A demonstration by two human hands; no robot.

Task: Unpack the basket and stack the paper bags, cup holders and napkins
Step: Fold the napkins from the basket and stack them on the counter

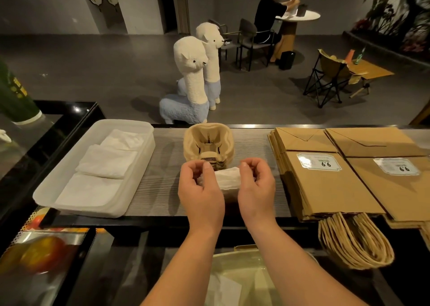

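1. Head view: we are holding a small bundle of white napkins (229, 180) between both hands, just above the counter (167, 166). The left hand (200, 187) is gripping one end and the right hand (256, 184) the other, fingers curled over the top.
2. We are judging the bundle very light, soft and limp. It is rumpling in the middle, so squeezing will likely crease it and loose sheets may slide out.
3. A better hold is probably thumbs under and fingers flat over the edges, supporting it from below.
4. Left of the left hand, the white tray (46, 196) is holding flat napkin stacks (107, 163), the likely destination.
5. Just beyond the fingertips, nested cup holders (208, 140) are sitting. Right of the right hand, paper bags (325, 184) are lying flat.
6. Below the wrists, we are seeing a pale container (244, 270), possibly the basket. We cannot tell.
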